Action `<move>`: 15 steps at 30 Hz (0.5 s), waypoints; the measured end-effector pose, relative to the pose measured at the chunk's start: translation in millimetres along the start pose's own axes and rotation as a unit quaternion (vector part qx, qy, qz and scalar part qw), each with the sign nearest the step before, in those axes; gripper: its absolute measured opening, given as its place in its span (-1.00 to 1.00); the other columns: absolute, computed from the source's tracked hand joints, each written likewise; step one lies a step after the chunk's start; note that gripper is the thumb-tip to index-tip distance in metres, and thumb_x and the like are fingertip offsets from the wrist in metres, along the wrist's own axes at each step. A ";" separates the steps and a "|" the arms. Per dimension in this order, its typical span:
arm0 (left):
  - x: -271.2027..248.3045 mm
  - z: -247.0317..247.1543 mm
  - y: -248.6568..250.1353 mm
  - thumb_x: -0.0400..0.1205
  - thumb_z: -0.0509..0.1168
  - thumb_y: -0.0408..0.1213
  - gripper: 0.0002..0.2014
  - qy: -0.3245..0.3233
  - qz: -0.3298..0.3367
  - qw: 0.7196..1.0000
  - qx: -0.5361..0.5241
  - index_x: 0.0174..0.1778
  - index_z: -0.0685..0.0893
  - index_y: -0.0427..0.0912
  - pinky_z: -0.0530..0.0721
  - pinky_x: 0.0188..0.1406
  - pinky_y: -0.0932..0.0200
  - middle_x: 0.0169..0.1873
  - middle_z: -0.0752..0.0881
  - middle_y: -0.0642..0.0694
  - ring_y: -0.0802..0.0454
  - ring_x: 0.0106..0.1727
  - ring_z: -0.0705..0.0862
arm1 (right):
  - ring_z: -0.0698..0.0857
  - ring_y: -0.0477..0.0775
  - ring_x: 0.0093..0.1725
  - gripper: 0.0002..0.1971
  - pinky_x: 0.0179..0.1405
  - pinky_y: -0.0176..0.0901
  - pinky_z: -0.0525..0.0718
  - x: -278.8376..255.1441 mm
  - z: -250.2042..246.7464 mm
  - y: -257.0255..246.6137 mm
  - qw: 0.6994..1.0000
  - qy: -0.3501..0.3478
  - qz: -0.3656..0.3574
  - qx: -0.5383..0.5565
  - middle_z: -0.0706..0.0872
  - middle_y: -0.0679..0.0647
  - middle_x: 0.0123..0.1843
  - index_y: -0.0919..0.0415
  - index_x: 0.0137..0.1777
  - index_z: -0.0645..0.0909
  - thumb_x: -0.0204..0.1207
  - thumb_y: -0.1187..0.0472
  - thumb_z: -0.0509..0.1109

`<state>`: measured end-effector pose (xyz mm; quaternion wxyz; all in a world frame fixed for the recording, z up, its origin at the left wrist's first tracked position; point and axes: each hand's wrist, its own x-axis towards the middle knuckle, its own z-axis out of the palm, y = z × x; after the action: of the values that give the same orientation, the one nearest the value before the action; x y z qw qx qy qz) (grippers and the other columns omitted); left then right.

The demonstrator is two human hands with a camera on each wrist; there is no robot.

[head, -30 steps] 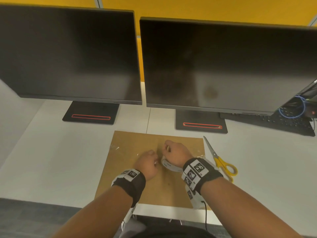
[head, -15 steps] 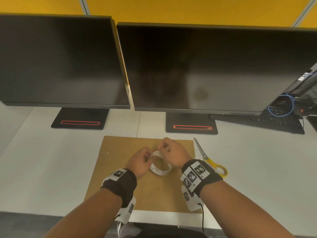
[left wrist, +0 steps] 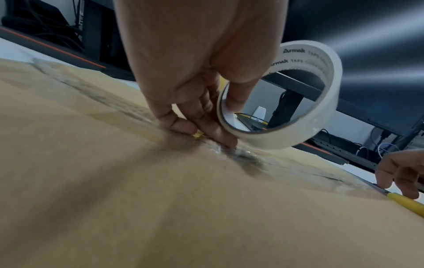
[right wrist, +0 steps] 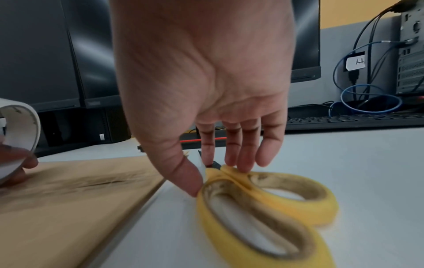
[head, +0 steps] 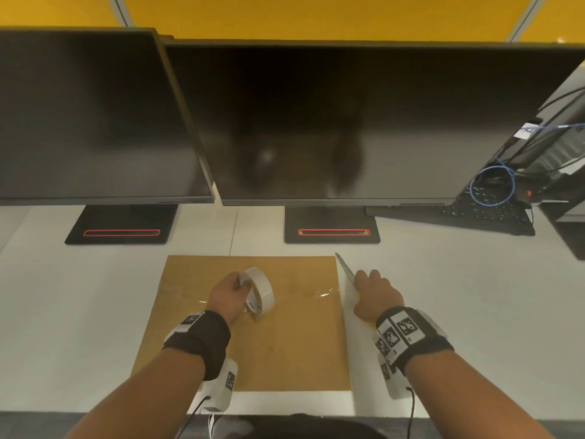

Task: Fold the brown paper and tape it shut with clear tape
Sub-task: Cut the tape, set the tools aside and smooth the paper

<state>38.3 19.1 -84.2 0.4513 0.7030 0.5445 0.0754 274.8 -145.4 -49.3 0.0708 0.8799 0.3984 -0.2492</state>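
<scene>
The brown paper [head: 253,343] lies folded flat on the desk in front of me. A strip of clear tape [head: 319,294] glints across it, right of the white tape roll [head: 260,289]. My left hand [head: 240,289] holds that roll tilted up, thumb inside the ring [left wrist: 286,94], while its fingertips [left wrist: 220,136] press on the paper. My right hand [head: 364,277] is at the paper's right edge on the yellow-handled scissors [right wrist: 263,208]. Its thumb and fingertips [right wrist: 238,163] pinch them near the pivot. The blade [head: 344,268] points away from me.
Two dark monitors [head: 332,122] on black stands [head: 332,224] rise just behind the paper. A black keyboard [head: 481,213], blue cable [head: 492,185] and a computer tower stand at the far right. White desk [head: 79,296] extends on both sides.
Both hands were together at the tape roll over the paper. My right hand has let go and moved right onto the scissors; the left hand keeps the roll and tilts it up.
</scene>
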 end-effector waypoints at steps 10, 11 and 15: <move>-4.9 6.1 4.6 0.72 0.15 -0.19 -0.75 0.028 -0.017 0.999 0.004 0.06 0.60 -0.32 0.57 0.05 -0.06 0.00 0.71 -0.28 -0.25 0.04 0.65 | 0.54 0.23 0.21 -0.51 0.08 0.00 0.67 -0.3 6.9 2.0 0.999 0.031 -0.033 0.018 0.40 0.22 0.30 0.21 0.43 0.29 0.51 0.51 0.11; -5.7 6.4 4.5 0.72 0.15 -0.19 -0.76 0.031 -0.018 0.999 0.007 0.06 0.59 -0.30 0.57 0.06 -0.06 0.00 0.71 -0.26 -0.25 0.04 0.65 | 0.55 0.24 0.21 -0.52 0.11 0.00 0.66 -0.4 7.7 1.1 0.999 0.035 -0.024 0.025 0.39 0.23 0.30 0.23 0.44 0.29 0.52 0.51 0.09; -8.1 7.0 6.0 0.72 0.15 -0.18 -0.78 0.040 -0.018 0.999 0.010 0.03 0.58 -0.27 0.58 0.05 -0.07 -0.03 0.70 -0.24 -0.24 0.03 0.65 | 0.57 0.17 0.26 -0.57 0.19 -0.07 0.64 -0.6 9.3 -4.8 0.999 0.048 0.013 0.014 0.42 0.21 0.33 0.30 0.47 0.30 0.60 0.42 0.11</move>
<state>43.5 8.4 -80.8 0.4236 0.6939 0.5753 0.0895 267.3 -145.6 -56.7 0.0427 0.8969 0.3864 -0.2108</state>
